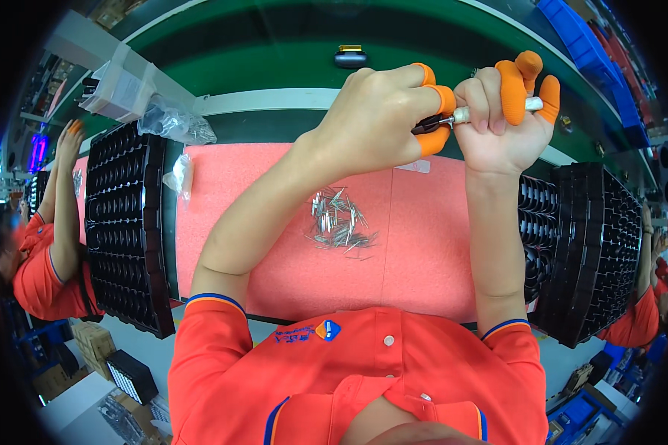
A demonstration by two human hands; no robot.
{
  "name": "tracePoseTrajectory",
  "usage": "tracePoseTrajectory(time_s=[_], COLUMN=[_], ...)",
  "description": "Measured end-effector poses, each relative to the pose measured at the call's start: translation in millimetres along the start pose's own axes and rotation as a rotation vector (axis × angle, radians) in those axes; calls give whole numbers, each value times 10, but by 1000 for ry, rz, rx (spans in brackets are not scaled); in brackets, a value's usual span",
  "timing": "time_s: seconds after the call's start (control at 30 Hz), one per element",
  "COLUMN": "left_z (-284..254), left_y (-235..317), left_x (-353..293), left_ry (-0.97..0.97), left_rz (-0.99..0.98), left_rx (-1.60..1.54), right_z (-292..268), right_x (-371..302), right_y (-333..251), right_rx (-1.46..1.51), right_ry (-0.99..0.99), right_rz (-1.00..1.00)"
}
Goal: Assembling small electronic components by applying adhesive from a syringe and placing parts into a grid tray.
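My left hand (378,111), with orange finger cots, is closed on a small dark part (427,124) above the far edge of a pink foam mat (267,274). My right hand (503,122), also wearing orange cots, grips a slim tool with a white wrapped handle (533,104). The tool's metal end meets the dark part between my hands; the fingers hide much of both. Nearer to me on the mat lies a loose pile of thin silvery metal pins (338,219).
Black moulded trays (126,230) are stacked at the left, and more black trays (590,252) at the right. A clear plastic bag (174,122) and a small white bag (178,178) lie at far left. On the green conveyor sits a small grey device (350,58). Co-workers flank both sides.
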State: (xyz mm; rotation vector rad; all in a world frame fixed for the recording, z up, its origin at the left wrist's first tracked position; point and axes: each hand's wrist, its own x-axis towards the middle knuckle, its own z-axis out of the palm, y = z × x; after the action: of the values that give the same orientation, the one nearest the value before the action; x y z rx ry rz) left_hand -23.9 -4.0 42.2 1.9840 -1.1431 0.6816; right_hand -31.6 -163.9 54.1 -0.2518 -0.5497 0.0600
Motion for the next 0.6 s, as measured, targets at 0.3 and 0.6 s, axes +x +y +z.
tracePoseTrajectory(time_s=[0.3, 0.6], left_z=[-43, 110], left_y=[17, -450], left_x=[-41, -65], left_ry=[-67, 49], left_rz=[-84, -132], left_rx=[53, 202], right_z=[52, -176], right_x=[-97, 96], right_y=[206, 56], right_rx=[-276, -86], right_ry=[-72, -64], right_rz=[-132, 138])
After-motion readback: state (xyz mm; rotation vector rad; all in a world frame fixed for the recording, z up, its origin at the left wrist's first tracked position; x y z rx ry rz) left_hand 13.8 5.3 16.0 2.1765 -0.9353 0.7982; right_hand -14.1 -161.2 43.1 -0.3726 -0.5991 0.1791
